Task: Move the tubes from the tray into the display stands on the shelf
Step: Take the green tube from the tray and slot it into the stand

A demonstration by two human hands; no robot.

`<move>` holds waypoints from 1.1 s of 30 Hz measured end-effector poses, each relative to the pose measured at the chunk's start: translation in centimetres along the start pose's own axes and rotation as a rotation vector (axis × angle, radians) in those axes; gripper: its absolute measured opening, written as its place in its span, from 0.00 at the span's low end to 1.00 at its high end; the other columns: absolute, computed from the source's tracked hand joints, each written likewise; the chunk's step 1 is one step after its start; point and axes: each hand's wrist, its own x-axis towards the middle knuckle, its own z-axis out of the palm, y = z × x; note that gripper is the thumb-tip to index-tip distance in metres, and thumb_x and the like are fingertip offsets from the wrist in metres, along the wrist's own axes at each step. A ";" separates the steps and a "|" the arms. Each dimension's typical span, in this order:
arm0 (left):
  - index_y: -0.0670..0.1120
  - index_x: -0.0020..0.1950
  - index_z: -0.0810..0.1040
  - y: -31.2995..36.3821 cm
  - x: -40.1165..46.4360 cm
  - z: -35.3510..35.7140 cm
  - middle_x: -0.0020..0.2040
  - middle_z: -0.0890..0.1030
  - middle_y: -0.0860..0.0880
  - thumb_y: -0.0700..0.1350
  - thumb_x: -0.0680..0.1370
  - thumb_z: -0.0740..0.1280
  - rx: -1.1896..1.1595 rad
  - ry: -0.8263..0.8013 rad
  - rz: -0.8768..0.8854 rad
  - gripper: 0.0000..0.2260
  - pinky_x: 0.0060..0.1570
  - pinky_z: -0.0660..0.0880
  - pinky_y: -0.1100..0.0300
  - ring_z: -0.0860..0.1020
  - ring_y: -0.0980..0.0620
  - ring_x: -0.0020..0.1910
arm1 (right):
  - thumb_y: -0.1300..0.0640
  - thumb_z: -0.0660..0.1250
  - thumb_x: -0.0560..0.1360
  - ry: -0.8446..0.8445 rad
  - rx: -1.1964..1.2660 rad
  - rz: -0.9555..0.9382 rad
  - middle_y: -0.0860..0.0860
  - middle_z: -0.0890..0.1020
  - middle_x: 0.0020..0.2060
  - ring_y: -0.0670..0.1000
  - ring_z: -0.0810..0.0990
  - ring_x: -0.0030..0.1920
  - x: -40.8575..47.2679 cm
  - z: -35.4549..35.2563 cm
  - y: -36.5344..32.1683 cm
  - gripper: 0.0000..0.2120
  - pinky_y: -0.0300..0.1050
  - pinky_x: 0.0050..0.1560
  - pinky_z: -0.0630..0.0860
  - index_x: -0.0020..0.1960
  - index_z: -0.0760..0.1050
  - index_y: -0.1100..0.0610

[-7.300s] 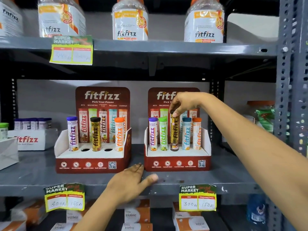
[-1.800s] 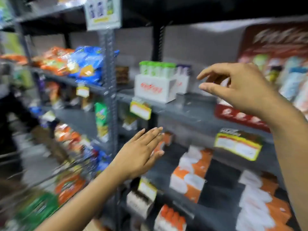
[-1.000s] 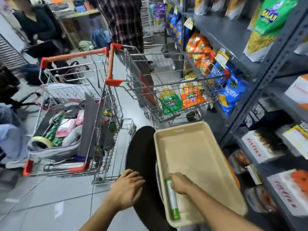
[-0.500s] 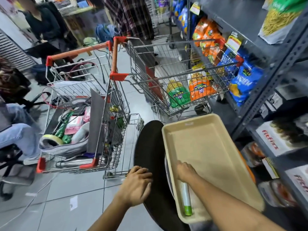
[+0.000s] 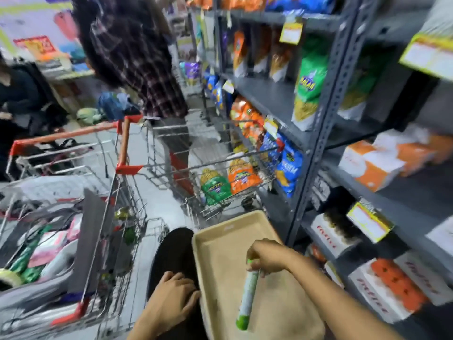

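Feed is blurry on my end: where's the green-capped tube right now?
In the head view, low and right of centre: the green-capped tube hangs from the right hand above the beige tray, with the left hand beside the tray's left edge.

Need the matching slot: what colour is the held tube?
White tube with green ends, head view.

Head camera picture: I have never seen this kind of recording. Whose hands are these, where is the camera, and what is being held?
There is no machine here. A camera worn on a person's head looks forward and down at that person's own bare hands in a shop aisle. The right hand grips a white tube with green ends by its top, above a beige rectangular tray that looks otherwise bare. The left hand rests on a black round seat beside the tray, holding nothing. Grey metal shelves stand to the right, wire shopping trolleys ahead.
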 end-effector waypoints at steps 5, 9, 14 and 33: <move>0.53 0.48 0.81 5.7 11.2 -8.2 0.50 0.84 0.59 0.57 0.77 0.55 -0.035 0.278 0.200 0.16 0.47 0.64 0.58 0.79 0.54 0.50 | 0.59 0.69 0.73 0.253 -0.098 -0.131 0.55 0.84 0.52 0.48 0.81 0.44 -13.9 -10.9 -0.8 0.13 0.34 0.43 0.73 0.57 0.78 0.56; 0.53 0.49 0.81 13.3 18.9 -15.7 0.50 0.84 0.56 0.55 0.76 0.57 -0.037 0.424 0.409 0.14 0.47 0.66 0.55 0.78 0.51 0.50 | 0.56 0.69 0.73 0.458 -0.303 -0.151 0.45 0.80 0.51 0.34 0.71 0.43 -26.6 -16.8 -2.0 0.14 0.25 0.44 0.65 0.57 0.77 0.47; 0.48 0.52 0.81 25.1 25.6 -26.4 0.53 0.84 0.51 0.54 0.74 0.56 -0.086 0.601 0.722 0.18 0.46 0.68 0.55 0.79 0.47 0.51 | 0.56 0.72 0.71 0.650 -0.353 -0.041 0.54 0.83 0.41 0.48 0.77 0.36 -40.2 -22.4 -3.7 0.11 0.46 0.41 0.74 0.53 0.78 0.48; 0.52 0.74 0.62 47.8 35.2 -37.3 0.76 0.64 0.53 0.64 0.79 0.50 -0.123 0.362 0.851 0.27 0.70 0.62 0.56 0.62 0.53 0.73 | 0.50 0.66 0.76 1.300 -0.472 0.768 0.49 0.85 0.48 0.47 0.79 0.45 -62.4 -32.6 1.7 0.11 0.41 0.46 0.74 0.53 0.82 0.54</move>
